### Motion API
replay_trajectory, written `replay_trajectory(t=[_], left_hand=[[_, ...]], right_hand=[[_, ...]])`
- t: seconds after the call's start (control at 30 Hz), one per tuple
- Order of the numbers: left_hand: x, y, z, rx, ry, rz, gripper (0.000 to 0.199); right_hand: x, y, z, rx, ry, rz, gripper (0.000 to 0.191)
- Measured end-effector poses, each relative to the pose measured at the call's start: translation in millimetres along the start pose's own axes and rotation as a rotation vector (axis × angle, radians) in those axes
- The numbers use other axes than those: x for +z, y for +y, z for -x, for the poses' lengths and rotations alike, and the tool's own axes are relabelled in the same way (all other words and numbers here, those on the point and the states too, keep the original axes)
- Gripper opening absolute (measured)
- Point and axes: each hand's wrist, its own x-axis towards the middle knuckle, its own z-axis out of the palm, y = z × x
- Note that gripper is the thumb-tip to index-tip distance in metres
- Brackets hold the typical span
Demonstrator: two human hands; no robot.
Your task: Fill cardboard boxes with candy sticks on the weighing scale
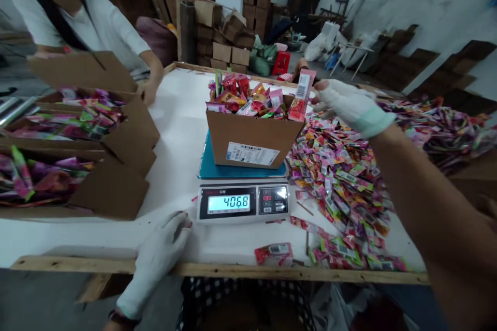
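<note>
Carton [252, 137] of brown corrugated card, open-topped, stood on the teal platform of a digital weighing scale [243, 201], so that the lit readout, facing the wearer, registered its load. Foil snack packets [244, 101] heaped above its rim, and a red packet [303, 94] stood tilted at its right corner. Right hand [351, 106], white-gloved, was raised just beside that packet, its fingers [320, 97] loosely open and apparently not closed on it. Left hand [157, 253], also gloved, lay released at the near edge of the white-topped table [174, 129], grasping nothing, beside the scale and clear of the weighed carton. Loose packets [334, 186] lay spread right of the scale, within the right hand's reach. Upper left of the frame: a co-worker's hand [149, 90] rested against a filled carton [116, 134], its flap propped upright, exposing the packets inside. Stacked cartons [225, 36] stood behind the table.
</note>
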Motion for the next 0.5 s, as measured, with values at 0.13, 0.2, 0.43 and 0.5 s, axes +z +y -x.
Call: replay_trajectory(t=[0.13,0.2,0.43,0.5], left_hand=[[0.4,-1.6,1.8,-0.012,-0.001,0.005,0.043],[0.3,-3.0,1.9,-0.019,-0.014,-0.002,0.043],[0.6,-5.7,-0.8,-0.052,0.002,0.028,0.045],[-2.0,-3.7,-3.9,-0.057,0.008,0.103,0.043]], right_hand=[[27.5,-28.3,-21.9,0.031,0.100,0.094,0.045],[29.6,-31.9,-26.9,0.002,0.230,0.162,0.040],[-17.9,-8.9,11.2,0.081,0.450,0.162,0.036],[-31.5,1.6,26.9,0.108,0.413,0.329,0.032]])
